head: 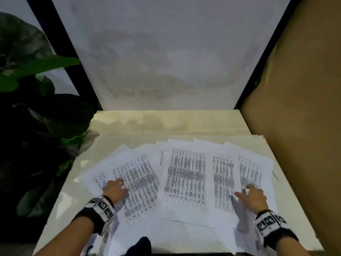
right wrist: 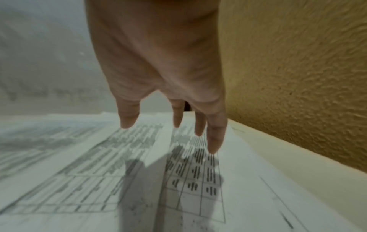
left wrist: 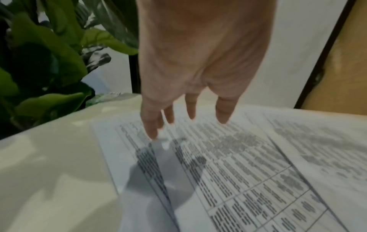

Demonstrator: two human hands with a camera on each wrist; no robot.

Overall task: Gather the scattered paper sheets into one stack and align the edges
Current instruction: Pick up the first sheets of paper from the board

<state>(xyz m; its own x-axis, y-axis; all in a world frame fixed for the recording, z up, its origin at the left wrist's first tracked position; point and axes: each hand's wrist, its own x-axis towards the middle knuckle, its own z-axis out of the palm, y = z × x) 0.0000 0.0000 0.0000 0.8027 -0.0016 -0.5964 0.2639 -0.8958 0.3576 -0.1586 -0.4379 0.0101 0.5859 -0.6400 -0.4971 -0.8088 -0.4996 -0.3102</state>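
Sheets [head: 184,180] fanned overlapping across table [head: 60,204], left hand [head: 115,189] spread on left sheets, right hand [head: 252,197] spread on right sheets.

Left hand [head: 115,189] palm down, fingers spread, right hand [head: 253,197] likewise, both forearms reaching forward

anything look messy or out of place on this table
Yes: the printed paper sheets lie fanned across the table at different angles, overlapping, edges not aligned. Some near sheets overhang the front edge. No tears or spills visible.
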